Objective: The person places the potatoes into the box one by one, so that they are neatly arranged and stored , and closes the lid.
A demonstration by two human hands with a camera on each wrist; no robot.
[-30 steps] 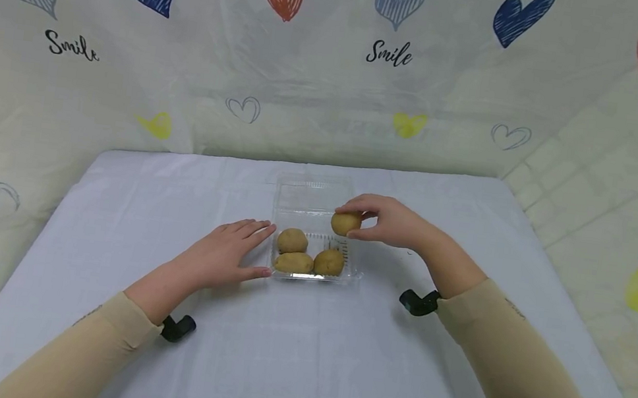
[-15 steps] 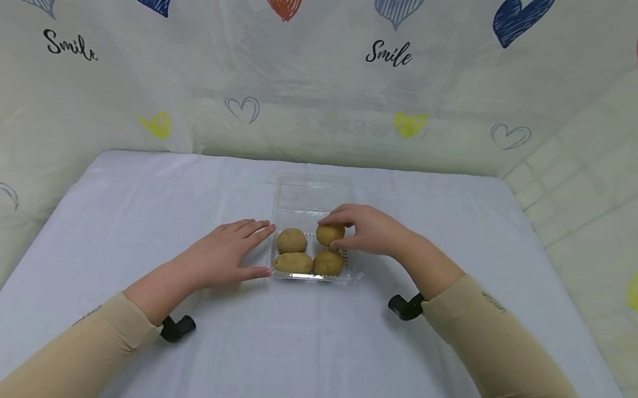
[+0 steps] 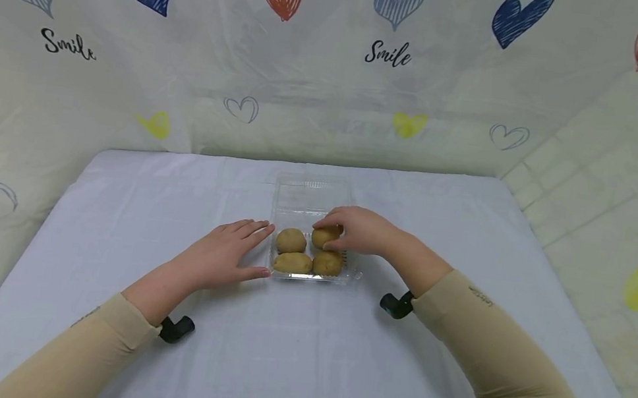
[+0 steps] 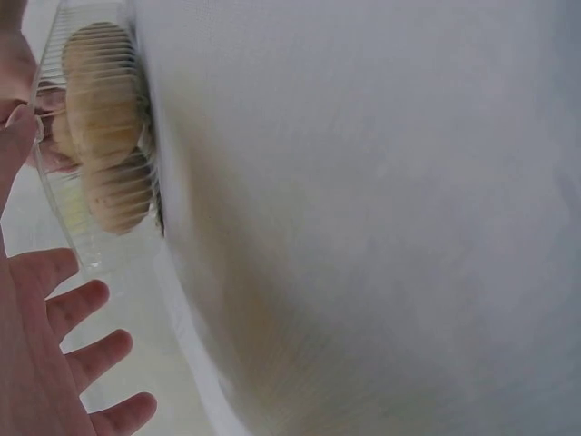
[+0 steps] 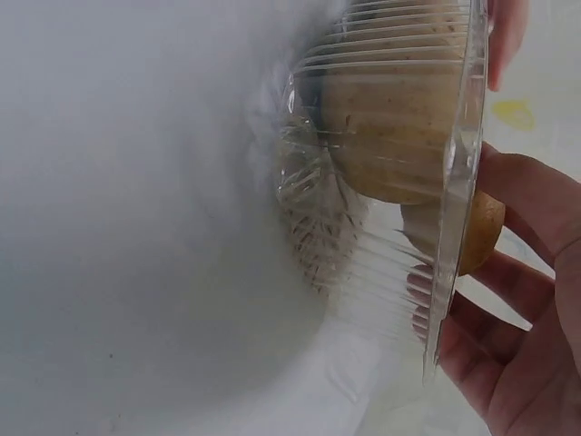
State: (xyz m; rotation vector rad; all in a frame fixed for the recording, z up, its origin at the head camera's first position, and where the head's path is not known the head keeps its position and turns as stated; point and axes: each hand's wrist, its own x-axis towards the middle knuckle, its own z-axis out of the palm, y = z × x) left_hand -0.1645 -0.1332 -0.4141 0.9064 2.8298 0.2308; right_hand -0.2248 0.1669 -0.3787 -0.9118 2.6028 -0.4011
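Note:
A clear plastic clamshell box (image 3: 309, 277) sits on the table with its lid (image 3: 312, 195) folded back. Inside are a round potato (image 3: 291, 241) at the back left, a longer potato (image 3: 292, 263) at the front left and another round potato (image 3: 327, 264) at the front right. My right hand (image 3: 365, 231) pinches a fourth potato (image 3: 324, 235) between thumb and fingers at the back right. The right wrist view shows that potato (image 5: 486, 232) partly below the box rim. My left hand (image 3: 223, 250) has its fingers spread, thumb and fingertips against the box's left side.
A white cloth covers the table (image 3: 274, 366). Behind it hangs a pale backdrop (image 3: 321, 80) printed with hearts and "Smile". Black wrist cameras stick out below the left sleeve (image 3: 93, 337) and the right sleeve (image 3: 492, 346).
My right hand has moved left and toward me, carrying its potato from above the box's back right edge down into the box. The left hand has stayed in place.

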